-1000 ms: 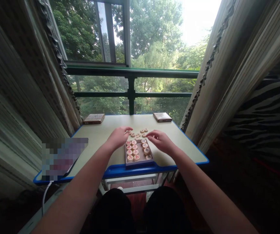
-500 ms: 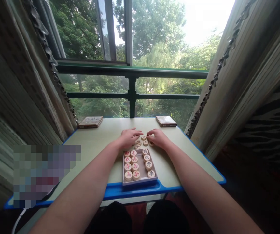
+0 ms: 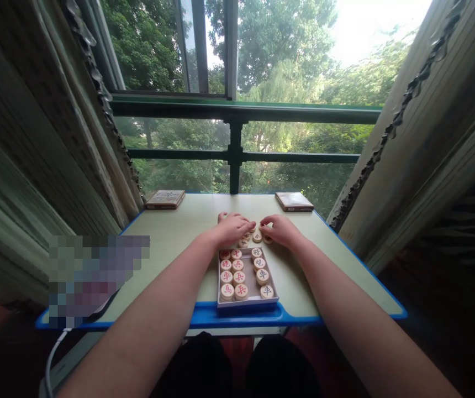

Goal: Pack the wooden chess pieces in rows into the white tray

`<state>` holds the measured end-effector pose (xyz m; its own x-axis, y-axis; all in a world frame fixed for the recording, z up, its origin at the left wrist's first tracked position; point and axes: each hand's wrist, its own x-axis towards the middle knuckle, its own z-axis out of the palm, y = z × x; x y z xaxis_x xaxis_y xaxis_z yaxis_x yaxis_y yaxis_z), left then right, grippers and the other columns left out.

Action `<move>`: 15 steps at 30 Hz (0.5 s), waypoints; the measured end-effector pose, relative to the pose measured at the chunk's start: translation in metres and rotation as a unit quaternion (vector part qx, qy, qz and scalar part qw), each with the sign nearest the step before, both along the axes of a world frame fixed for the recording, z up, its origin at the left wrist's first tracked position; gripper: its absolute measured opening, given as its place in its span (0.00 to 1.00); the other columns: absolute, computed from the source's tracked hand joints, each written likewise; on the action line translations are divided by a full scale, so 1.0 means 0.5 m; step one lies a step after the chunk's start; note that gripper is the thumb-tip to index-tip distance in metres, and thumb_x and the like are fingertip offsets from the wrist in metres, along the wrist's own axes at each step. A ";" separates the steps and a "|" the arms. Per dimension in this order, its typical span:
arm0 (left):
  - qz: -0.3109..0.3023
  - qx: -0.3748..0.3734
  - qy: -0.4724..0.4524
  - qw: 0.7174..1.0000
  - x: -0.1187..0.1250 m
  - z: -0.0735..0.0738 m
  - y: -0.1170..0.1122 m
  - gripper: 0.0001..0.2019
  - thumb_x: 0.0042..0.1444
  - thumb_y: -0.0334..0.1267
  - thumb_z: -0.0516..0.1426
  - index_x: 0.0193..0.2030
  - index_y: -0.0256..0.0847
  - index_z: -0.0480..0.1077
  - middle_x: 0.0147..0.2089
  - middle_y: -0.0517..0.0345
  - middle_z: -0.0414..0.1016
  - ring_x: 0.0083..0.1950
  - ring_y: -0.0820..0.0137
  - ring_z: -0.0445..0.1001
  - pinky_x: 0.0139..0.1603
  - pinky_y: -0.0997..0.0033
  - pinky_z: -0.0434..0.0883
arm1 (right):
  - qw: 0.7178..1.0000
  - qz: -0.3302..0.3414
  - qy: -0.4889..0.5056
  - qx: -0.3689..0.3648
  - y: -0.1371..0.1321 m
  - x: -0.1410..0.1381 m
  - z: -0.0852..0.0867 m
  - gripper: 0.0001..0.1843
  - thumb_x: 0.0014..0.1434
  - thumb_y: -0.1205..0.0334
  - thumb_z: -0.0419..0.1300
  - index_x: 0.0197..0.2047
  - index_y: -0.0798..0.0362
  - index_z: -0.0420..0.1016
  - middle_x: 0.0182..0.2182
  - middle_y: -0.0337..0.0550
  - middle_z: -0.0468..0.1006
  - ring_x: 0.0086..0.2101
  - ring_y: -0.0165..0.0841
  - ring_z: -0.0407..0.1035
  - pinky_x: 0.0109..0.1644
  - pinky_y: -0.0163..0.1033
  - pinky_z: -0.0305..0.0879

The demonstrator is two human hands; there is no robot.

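Note:
Loose Chinese chess pieces [image 3: 257, 237], round and pale wood, lie in a small cluster beyond the open box. Over the left side of this cluster, my left hand [image 3: 234, 228] is spread with its fingers stretched out, hiding some pieces. At the cluster's right side is my right hand [image 3: 279, 229], its bent fingertips pinched at the edge of a mostly hidden piece [image 3: 261, 225]. The shallow box [image 3: 276, 296] stands between my forearms. Red-marked pieces [image 3: 238, 277] fill two columns on its left, and black-marked pieces [image 3: 262, 276] form one column on its right.
The pale table [image 3: 171, 226] has a blue rim and a blue front groove [image 3: 208, 315]. Two flat boxes, one on the left [image 3: 165, 199] and one on the right [image 3: 294, 202], lie at the back edge. A blurred-out object [image 3: 96, 282] with a white cable [image 3: 53, 354] is at left.
The view has shifted, so everything appears further right. My left hand's fingers now cover slightly more of the loose pieces. My right hand stays at the cluster; the boxed pieces are unchanged.

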<state>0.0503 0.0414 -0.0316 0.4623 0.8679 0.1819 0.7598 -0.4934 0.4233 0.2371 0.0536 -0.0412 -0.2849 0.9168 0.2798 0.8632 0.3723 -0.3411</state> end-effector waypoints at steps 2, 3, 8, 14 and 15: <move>0.011 0.019 0.006 1.000 -0.001 0.000 0.000 0.24 0.60 0.51 0.42 0.38 0.47 0.77 0.50 0.55 0.74 0.58 0.55 0.60 0.61 0.52 0.45 | 1.000 -0.002 -0.002 0.000 0.000 0.001 0.001 0.11 0.51 0.60 0.58 0.36 0.53 0.79 0.36 0.46 0.79 0.36 0.36 0.70 0.40 0.37 0.62; 0.019 0.022 0.013 1.000 -0.001 0.001 0.000 0.24 0.60 0.52 0.41 0.37 0.47 0.77 0.50 0.55 0.74 0.58 0.56 0.60 0.61 0.53 0.46 | 1.000 -0.003 -0.003 0.002 0.000 0.001 0.001 0.11 0.51 0.60 0.58 0.36 0.52 0.79 0.36 0.46 0.79 0.36 0.36 0.70 0.40 0.36 0.62; 0.021 -0.015 0.074 0.997 -0.005 0.011 -0.008 0.28 0.60 0.55 0.36 0.45 0.50 0.74 0.58 0.59 0.67 0.62 0.55 0.55 0.61 0.50 0.43 | 1.000 -0.018 -0.008 -0.001 -0.004 0.003 0.004 0.12 0.51 0.61 0.57 0.38 0.52 0.78 0.38 0.44 0.79 0.37 0.34 0.70 0.41 0.35 0.62; 0.006 -0.035 0.074 0.997 -0.005 0.014 -0.012 0.28 0.61 0.54 0.35 0.47 0.49 0.73 0.56 0.62 0.70 0.63 0.58 0.54 0.63 0.51 0.41 | 0.999 -0.027 0.021 -0.005 -0.022 0.003 0.014 0.15 0.52 0.60 0.58 0.43 0.52 0.77 0.39 0.44 0.79 0.35 0.33 0.71 0.40 0.35 0.64; 0.003 -0.031 0.071 0.997 -0.005 0.014 -0.011 0.28 0.60 0.54 0.35 0.46 0.48 0.73 0.54 0.60 0.71 0.62 0.58 0.57 0.63 0.52 0.42 | 0.999 -0.022 0.032 0.006 -0.027 0.003 0.016 0.16 0.52 0.60 0.58 0.44 0.53 0.76 0.39 0.44 0.79 0.34 0.33 0.71 0.40 0.36 0.64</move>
<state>0.0479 0.0358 -0.0245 0.4743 0.8783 0.0604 0.8173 -0.4648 0.3406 0.2384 0.0403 -0.0334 -0.2253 0.9249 0.3061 0.8558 0.3381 -0.3916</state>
